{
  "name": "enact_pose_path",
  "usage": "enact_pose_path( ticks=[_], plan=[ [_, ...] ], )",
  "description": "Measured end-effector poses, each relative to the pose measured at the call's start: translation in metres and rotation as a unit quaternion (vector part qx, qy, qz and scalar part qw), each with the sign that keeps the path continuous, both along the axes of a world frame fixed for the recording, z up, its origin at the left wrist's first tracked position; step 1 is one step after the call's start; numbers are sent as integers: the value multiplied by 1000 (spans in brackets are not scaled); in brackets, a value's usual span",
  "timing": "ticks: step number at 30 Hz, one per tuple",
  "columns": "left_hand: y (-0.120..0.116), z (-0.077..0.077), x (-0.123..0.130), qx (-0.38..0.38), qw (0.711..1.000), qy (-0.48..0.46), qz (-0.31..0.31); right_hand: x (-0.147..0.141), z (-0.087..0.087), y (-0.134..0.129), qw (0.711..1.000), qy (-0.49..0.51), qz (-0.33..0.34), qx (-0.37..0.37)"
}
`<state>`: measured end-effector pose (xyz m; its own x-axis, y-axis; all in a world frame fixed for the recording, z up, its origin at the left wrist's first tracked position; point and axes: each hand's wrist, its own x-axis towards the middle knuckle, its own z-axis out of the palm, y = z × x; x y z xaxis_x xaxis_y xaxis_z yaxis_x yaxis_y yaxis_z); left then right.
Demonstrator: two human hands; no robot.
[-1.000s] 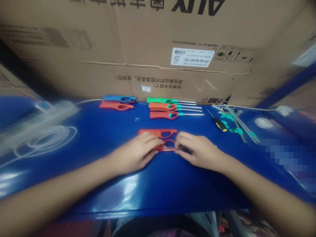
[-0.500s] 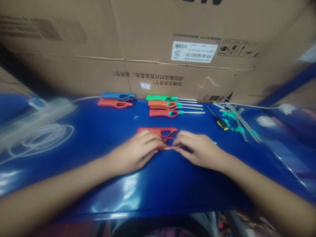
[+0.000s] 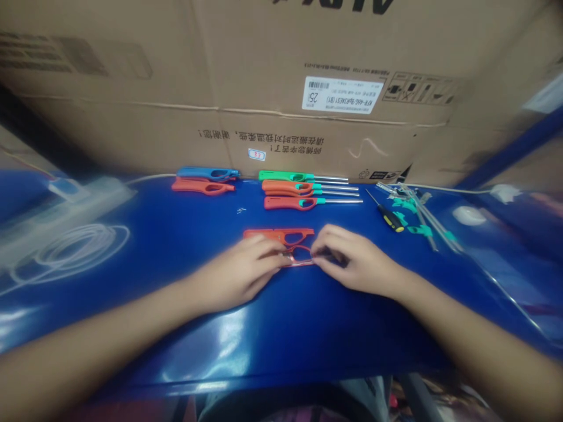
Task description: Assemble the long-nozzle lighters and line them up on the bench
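On the blue table lies a red lighter shell half (image 3: 301, 254) with an oval trigger loop, partly covered by my fingers. My left hand (image 3: 250, 269) is closed on its handle end. At the loop's right end, my right hand (image 3: 347, 255) pinches with thumb and fingertips; whether it grips the shell's tip or a small part there is hidden. Just behind lies a second red shell half (image 3: 281, 235), its left end partly behind my left hand. A thin pale strand or tube runs along the front edge of the nearer shell.
Behind are several gas lighters with metal rods (image 3: 292, 203) and blue and red lighter bodies (image 3: 202, 186). A screwdriver (image 3: 389, 218), green triggers (image 3: 422, 230) and metal tubes lie right. Coiled white cable (image 3: 83, 246) and a power strip lie left; a cardboard box (image 3: 246, 70) stands behind.
My right hand has drawn slightly away from the shell's loop, its fingers a little higher. The pale strand over the shell's front now lies flatter. My left hand stays in place.
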<state>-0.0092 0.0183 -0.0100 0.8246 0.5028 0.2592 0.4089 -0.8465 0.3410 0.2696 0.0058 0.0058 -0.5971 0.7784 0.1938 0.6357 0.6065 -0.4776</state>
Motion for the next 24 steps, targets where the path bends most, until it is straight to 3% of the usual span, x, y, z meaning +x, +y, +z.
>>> enact_pose_path(
  ticks=[5, 8, 10, 11, 13, 16, 24],
  plan=[
    [0, -2, -2, 10, 1000, 8, -2, 33, -2, 27, 976, -40, -188, 100],
    [0, -5, -3, 15, 1000, -6, -3, 68, 5, 44, 927, -142, -332, 104],
    [0, -5, -3, 15, 1000, -14, -4, 92, 12, 52, 878, -226, -420, 52],
    [-1, -5, -2, 14, 1000, -17, -4, 102, 14, 56, 859, -267, -438, 4],
    [-1, -4, -2, 12, 1000, -24, -2, 120, 17, 60, 848, -288, -443, -36],
    [-1, -2, 0, 2, 1000, -31, 5, 135, 15, 66, 850, -291, -433, -72],
    [0, -3, 6, -4, 998, -52, 19, 140, 12, 71, 828, -282, -479, -74]
  ],
)
